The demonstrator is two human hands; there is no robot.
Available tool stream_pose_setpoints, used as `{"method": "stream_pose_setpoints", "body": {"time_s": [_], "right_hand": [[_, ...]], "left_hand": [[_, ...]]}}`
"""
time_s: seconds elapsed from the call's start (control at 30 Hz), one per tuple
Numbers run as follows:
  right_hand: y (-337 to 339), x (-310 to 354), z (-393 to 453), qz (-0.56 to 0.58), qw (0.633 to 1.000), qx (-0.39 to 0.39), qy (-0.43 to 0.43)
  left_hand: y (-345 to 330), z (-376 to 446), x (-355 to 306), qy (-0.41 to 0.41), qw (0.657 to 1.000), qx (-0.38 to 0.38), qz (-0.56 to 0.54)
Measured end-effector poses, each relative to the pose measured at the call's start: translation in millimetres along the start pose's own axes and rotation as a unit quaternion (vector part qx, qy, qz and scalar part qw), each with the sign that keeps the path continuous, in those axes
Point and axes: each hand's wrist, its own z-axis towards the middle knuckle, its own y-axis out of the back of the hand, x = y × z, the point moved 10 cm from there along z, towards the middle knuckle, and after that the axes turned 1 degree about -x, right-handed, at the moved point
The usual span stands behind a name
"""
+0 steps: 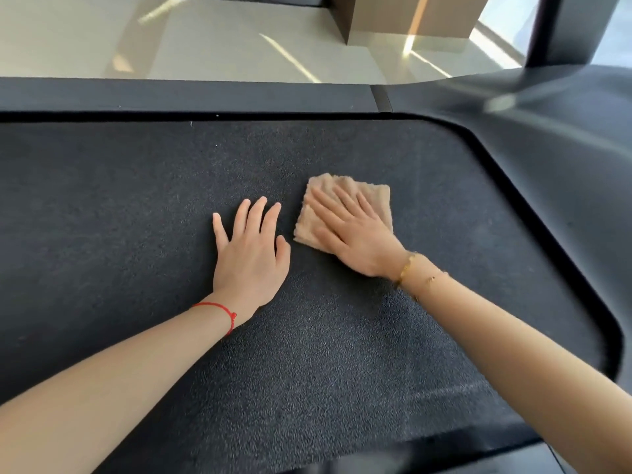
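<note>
A folded tan cloth [374, 196] lies on a dark textured mat [136, 186]. My right hand [352, 230] presses flat on the cloth with its fingers straight and spread, covering most of it. Just to the cloth's left, my left hand [251, 248] rests palm down on the bare mat, fingers straight, touching nothing else. A red string sits on my left wrist and a gold bracelet on my right wrist.
A raised black rim [513, 186] borders the mat at the far side and curves round on the right. Beyond it runs a dark ledge [171, 94], then a pale glossy floor with a brown cardboard box [410, 15]. A dark post [554, 25] stands at the far right.
</note>
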Motion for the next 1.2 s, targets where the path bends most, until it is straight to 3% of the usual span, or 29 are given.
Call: {"method": "stream_pose_setpoints", "body": {"time_s": [0.07, 0.2, 0.3, 0.37, 0.47, 0.53, 0.7, 0.87, 1.03, 1.2], "right_hand": [[2.6, -10.5, -20.5, 0.004, 1.000, 0.001, -0.009], [25.0, -99.6, -41.4, -0.010, 0.980, -0.025, -0.197], [27.7, -113.5, -53.0, -0.001, 0.961, -0.029, -0.276], [20.1, -84.7, -61.0, 0.010, 0.969, -0.030, -0.247], [8.6, -26.1, -88.1, 0.003, 0.993, -0.025, -0.119], [11.5, -29.5, -101.7, 0.011, 0.995, -0.014, -0.103], [31.2, -121.2, -90.9, 0.001, 0.969, -0.033, -0.246], [48.2, -211.2, -57.3, -0.004, 0.942, -0.034, -0.335], [57.1, -258.5, -0.7, 0.011, 0.932, -0.029, -0.361], [53.7, -253.5, 78.1, 0.012, 0.939, -0.014, -0.345]], "left_hand": [[0.2, -0.5, 0.3, -0.003, 1.000, 0.000, -0.009], [1.4, -1.3, 0.4, -0.002, 1.000, 0.003, -0.018], [2.2, -1.8, -1.2, -0.002, 1.000, 0.005, -0.017], [2.3, -2.2, -3.2, -0.003, 1.000, 0.006, -0.010], [0.3, -2.1, -2.0, -0.003, 1.000, 0.011, -0.008], [-0.8, 0.9, -2.1, -0.008, 1.000, 0.012, -0.016], [-5.9, 19.5, -20.7, -0.032, 0.999, 0.024, -0.013], [-15.6, 27.1, -28.8, -0.022, 1.000, 0.018, -0.003], [-17.4, 27.2, -29.8, -0.021, 1.000, 0.010, 0.017], [-19.0, 29.2, -29.3, -0.014, 1.000, 0.016, 0.023]]}}
